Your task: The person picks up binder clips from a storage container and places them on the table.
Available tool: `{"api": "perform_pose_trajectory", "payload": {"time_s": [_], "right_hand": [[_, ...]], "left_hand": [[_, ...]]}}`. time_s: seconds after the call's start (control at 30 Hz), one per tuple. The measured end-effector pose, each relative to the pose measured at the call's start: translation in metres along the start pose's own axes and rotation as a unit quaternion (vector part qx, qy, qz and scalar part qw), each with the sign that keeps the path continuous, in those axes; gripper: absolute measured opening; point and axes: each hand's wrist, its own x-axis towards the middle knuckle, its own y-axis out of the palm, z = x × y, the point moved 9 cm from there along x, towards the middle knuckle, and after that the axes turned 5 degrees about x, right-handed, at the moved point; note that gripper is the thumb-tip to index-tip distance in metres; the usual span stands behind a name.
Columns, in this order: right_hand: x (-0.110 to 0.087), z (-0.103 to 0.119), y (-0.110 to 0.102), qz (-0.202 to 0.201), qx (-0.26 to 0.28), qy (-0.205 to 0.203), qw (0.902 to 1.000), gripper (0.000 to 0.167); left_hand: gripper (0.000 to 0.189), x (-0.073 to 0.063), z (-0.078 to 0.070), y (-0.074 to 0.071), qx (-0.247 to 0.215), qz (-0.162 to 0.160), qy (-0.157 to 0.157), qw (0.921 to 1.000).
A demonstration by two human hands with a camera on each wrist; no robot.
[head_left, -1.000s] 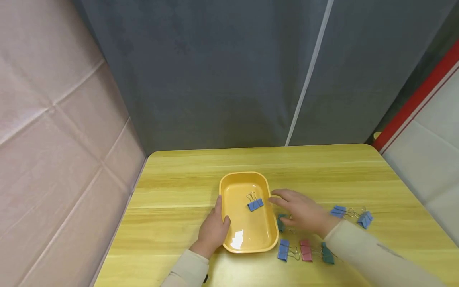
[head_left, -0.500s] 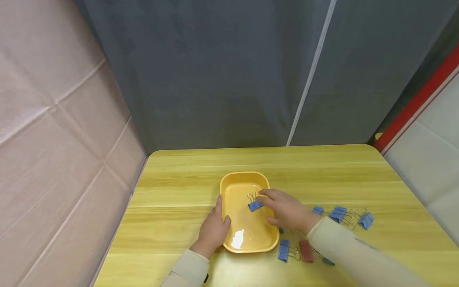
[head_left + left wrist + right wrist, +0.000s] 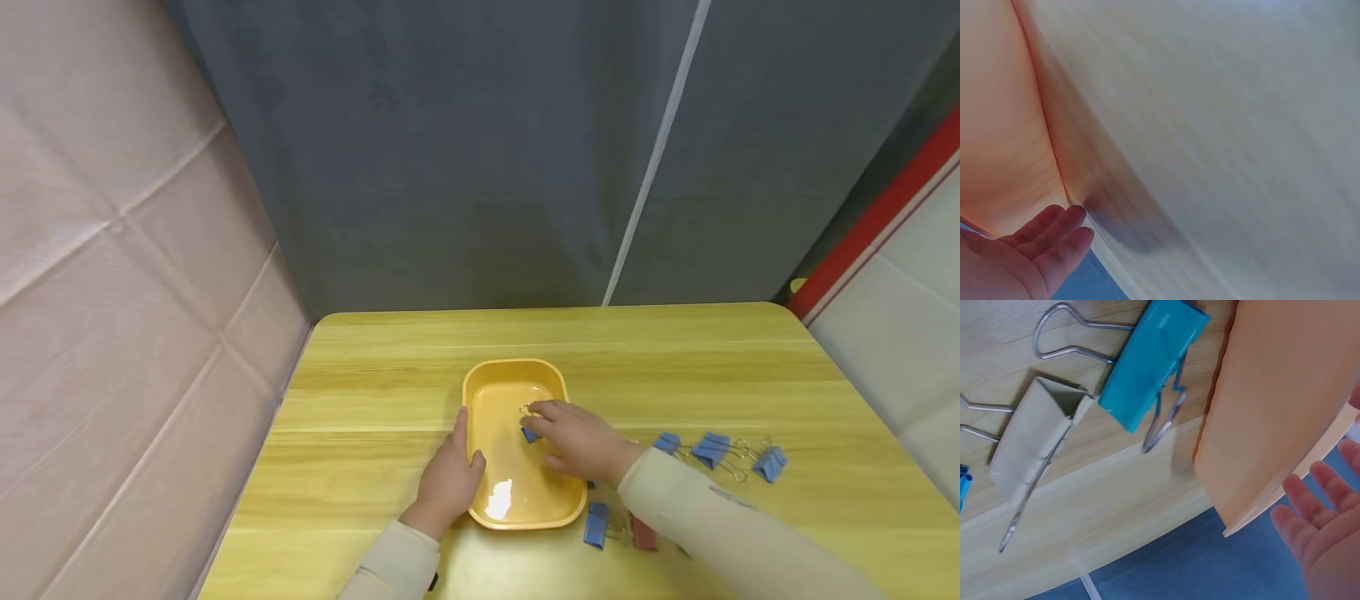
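Note:
A yellow tray [image 3: 517, 500] lies on the wooden table. My left hand [image 3: 447, 475] holds its left side, thumb over the rim; in the left wrist view, fingers [image 3: 1063, 250] lie against the outer wall. My right hand [image 3: 581, 442] reaches over the tray's right rim. Its fingertips are at a blue binder clip [image 3: 529, 434] inside the tray and partly cover it; whether they touch it I cannot tell. In the right wrist view the right hand [image 3: 1329, 525] has loosely extended fingers, some hidden beyond the tray wall [image 3: 1272, 394].
Right of the tray lie a blue binder clip [image 3: 596, 525] and a red one [image 3: 643, 534], partly under my right arm. Blue clips [image 3: 711, 450] form a row farther right. A dark curtain [image 3: 450, 167] hangs behind the table [image 3: 390, 350]; a pale wall stands left.
My right hand has moved left from the tray's right rim to above the blue binder clip inside, covering more of it. The left hand keeps its place on the tray.

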Motion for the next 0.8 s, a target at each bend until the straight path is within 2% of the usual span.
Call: {"api": "perform_pose_trajectory", "payload": {"time_s": [0.33, 0.53, 0.8], "right_hand": [[0.011, 0.003, 0.006, 0.018, -0.014, 0.002, 0.9997, 0.046], [0.016, 0.005, 0.006, 0.022, -0.041, -0.005, 0.9989, 0.045], [0.024, 0.002, 0.01, 0.038, -0.06, 0.014, 0.9974, 0.042]], "left_hand": [[0.069, 0.0, 0.0, 0.001, -0.001, 0.008, 0.001, 1.0], [0.069, 0.001, 0.0, 0.002, 0.001, 0.006, 0.001, 1.0], [0.068, 0.001, 0.0, 0.002, -0.005, 0.009, 0.002, 0.9999]]}}
